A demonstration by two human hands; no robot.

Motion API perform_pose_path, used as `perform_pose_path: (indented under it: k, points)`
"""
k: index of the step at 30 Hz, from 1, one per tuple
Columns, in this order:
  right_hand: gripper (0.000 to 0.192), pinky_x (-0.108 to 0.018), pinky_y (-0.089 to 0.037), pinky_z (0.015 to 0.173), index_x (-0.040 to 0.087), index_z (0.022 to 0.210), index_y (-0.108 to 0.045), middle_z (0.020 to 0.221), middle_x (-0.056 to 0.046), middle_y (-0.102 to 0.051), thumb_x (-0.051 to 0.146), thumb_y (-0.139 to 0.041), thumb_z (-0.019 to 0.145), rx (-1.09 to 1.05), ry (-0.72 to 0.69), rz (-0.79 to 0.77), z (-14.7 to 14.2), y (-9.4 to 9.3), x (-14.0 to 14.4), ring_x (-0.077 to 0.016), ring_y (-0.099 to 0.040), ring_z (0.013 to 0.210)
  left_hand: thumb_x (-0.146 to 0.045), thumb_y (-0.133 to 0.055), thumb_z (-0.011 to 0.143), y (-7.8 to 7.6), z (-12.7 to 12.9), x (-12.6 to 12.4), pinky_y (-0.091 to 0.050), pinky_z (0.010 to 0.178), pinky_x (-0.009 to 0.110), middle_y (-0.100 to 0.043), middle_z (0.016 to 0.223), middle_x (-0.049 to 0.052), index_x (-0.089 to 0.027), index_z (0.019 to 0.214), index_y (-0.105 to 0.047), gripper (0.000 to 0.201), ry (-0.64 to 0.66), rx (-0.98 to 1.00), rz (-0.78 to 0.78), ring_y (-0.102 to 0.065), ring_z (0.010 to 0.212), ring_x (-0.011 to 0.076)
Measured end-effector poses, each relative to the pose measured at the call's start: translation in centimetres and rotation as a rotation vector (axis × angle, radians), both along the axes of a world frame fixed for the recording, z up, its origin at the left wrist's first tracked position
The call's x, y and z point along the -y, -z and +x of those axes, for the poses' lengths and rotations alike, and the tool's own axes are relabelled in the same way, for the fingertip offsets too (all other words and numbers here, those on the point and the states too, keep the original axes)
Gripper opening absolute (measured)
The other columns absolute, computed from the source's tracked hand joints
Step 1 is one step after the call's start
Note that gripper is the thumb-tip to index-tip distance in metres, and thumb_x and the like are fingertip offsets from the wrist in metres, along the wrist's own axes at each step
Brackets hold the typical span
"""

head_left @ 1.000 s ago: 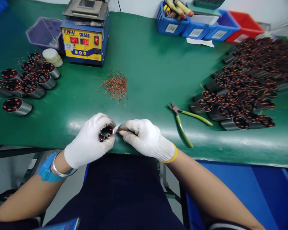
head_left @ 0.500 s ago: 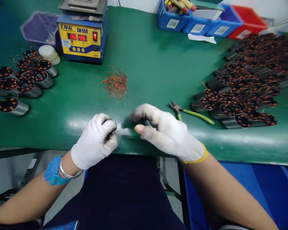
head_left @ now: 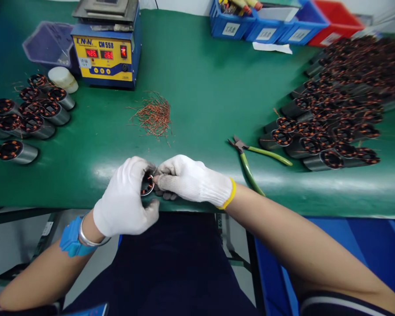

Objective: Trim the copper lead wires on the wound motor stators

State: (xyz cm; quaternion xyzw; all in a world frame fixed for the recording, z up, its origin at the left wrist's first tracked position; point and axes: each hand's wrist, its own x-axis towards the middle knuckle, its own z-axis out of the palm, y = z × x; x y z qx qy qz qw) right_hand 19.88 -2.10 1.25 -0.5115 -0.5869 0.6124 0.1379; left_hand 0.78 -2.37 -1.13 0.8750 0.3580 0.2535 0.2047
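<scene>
My left hand (head_left: 127, 199), in a white glove, is wrapped round a motor stator (head_left: 147, 189), a metal ring with black slots and copper windings. The stator's open end faces up and right; the rest of it is hidden by the glove. My right hand (head_left: 181, 179), gloved with a yellow cuff, pinches at the stator's rim with thumb and forefinger, seemingly on a wire end too small to make out clearly. To the right lie green-handled cutting pliers (head_left: 246, 158), jaws apart. Beyond my hands is a heap of copper wire clippings (head_left: 154, 115).
Several stators (head_left: 41, 118) stand at the left, and a large group of stators (head_left: 332, 127) fills the right. A blue and yellow solder pot unit (head_left: 105, 57), a purple bin (head_left: 48, 44), a white jar (head_left: 62, 79), blue bins (head_left: 232, 26) and a red bin (head_left: 339, 19) line the back.
My right hand has moved left to the stator and closed its fingers at the rim. In my left hand the stator has turned, so its open end now shows.
</scene>
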Motion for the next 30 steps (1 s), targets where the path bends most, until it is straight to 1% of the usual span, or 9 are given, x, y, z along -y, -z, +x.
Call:
perform_pose_path:
  k: [3, 6, 11, 14, 17, 21, 23, 26, 30]
  points:
    - [0.020, -0.020, -0.030, 0.045, 0.015, 0.070, -0.064, 0.058, 0.003, -0.058, 0.028, -0.057, 0.083, 0.038, 0.013, 0.173, 0.2, -0.1, 0.8, -0.0076, -0.048, 0.050, -0.021, -0.058, 0.072, 0.2, -0.8, -0.2, -0.053, 0.091, 0.047, -0.054, 0.120, 0.017, -0.015, 0.134, -0.036, 0.066, -0.043, 0.227, -0.248, -0.059, 0.108, 0.0282]
    - [0.021, -0.020, -0.029, 0.046, 0.015, 0.069, -0.062, 0.058, 0.004, -0.055, 0.028, -0.056, 0.084, -0.033, 0.024, 0.272, 0.7, -0.3, 1.6, -0.0070, -0.044, 0.052, -0.041, -0.055, 0.081, -0.5, -1.6, -0.8, -0.059, 0.073, 0.041, -0.057, 0.121, 0.017, -0.019, 0.129, -0.043, 0.054, -0.124, 0.503, -0.548, -0.066, 0.094, 0.0258]
    - [0.024, -0.020, -0.036, 0.051, 0.014, 0.068, -0.061, 0.063, 0.001, -0.057, 0.027, -0.055, 0.087, -0.251, 0.012, 0.307, 1.1, -1.0, 3.1, -0.0081, -0.048, 0.055, -0.035, -0.059, 0.085, -3.4, -2.0, -0.7, -0.045, 0.035, 0.023, -0.070, 0.084, 0.008, -0.020, 0.121, -0.055, 0.039, -0.002, 0.213, -1.045, -0.061, 0.047, 0.0148]
    - [0.025, -0.020, -0.043, 0.051, 0.014, 0.072, -0.062, 0.063, -0.001, -0.060, 0.033, -0.058, 0.087, -0.415, 0.085, 0.151, 1.0, -0.8, 4.0, -0.0095, -0.054, 0.054, -0.019, -0.065, 0.079, -4.6, -2.3, 0.1, -0.057, 0.048, 0.027, -0.070, 0.114, 0.012, -0.027, 0.127, -0.051, 0.051, 0.038, 0.282, -0.868, -0.073, 0.075, 0.0225]
    - [0.031, -0.020, -0.046, 0.048, 0.014, 0.071, -0.062, 0.064, -0.001, -0.062, 0.042, -0.065, 0.084, -0.582, 0.190, 0.015, 0.8, -0.1, 4.8, -0.0098, -0.057, 0.051, -0.015, -0.068, 0.075, -5.4, -2.7, 1.2, -0.060, 0.087, 0.042, -0.048, 0.148, 0.008, -0.033, 0.113, -0.058, 0.044, 0.154, 0.251, -0.458, -0.056, 0.126, 0.0307]
    - [0.035, -0.019, -0.043, 0.043, 0.015, 0.069, -0.060, 0.060, 0.000, -0.059, 0.047, -0.069, 0.080, -0.699, 0.237, 0.021, 0.6, -0.1, 5.3, -0.0089, -0.053, 0.046, -0.025, -0.074, 0.072, -5.7, -2.8, 2.2, -0.055, 0.096, 0.049, -0.063, 0.128, 0.004, -0.029, 0.079, -0.059, 0.016, 0.371, 0.169, 0.027, -0.062, 0.115, 0.0289]
    - [0.031, -0.021, -0.042, 0.045, 0.015, 0.068, -0.060, 0.060, -0.001, -0.059, 0.041, -0.065, 0.084, -0.647, 0.199, 0.157, 0.8, -0.8, 5.4, -0.0097, -0.052, 0.049, -0.037, -0.068, 0.079, -5.4, -2.4, 2.2, -0.059, 0.086, 0.048, -0.071, 0.105, 0.004, -0.028, 0.076, -0.060, 0.012, 0.270, 0.211, -0.068, -0.068, 0.100, 0.0273]
    - [0.026, -0.022, -0.040, 0.050, 0.016, 0.063, -0.059, 0.061, -0.001, -0.057, 0.027, -0.058, 0.086, -0.452, 0.131, 0.435, 1.4, -2.0, 5.4, -0.0101, -0.051, 0.054, -0.049, -0.046, 0.092, -4.9, -1.5, 1.6, -0.061, 0.064, 0.040, -0.071, 0.085, 0.008, -0.026, 0.083, -0.066, 0.032, 0.082, 0.211, -0.441, -0.070, 0.078, 0.0244]
    - [0.022, -0.022, -0.038, 0.050, 0.016, 0.061, -0.059, 0.060, 0.000, -0.055, 0.023, -0.059, 0.083, -0.336, 0.163, 0.470, 1.7, -1.9, 5.6, -0.0091, -0.049, 0.053, -0.036, -0.050, 0.093, -5.1, -0.9, 1.3, -0.056, 0.046, 0.030, -0.072, 0.080, 0.008, -0.023, 0.114, -0.063, 0.028, 0.130, 0.186, -0.671, -0.068, 0.058, 0.0193]
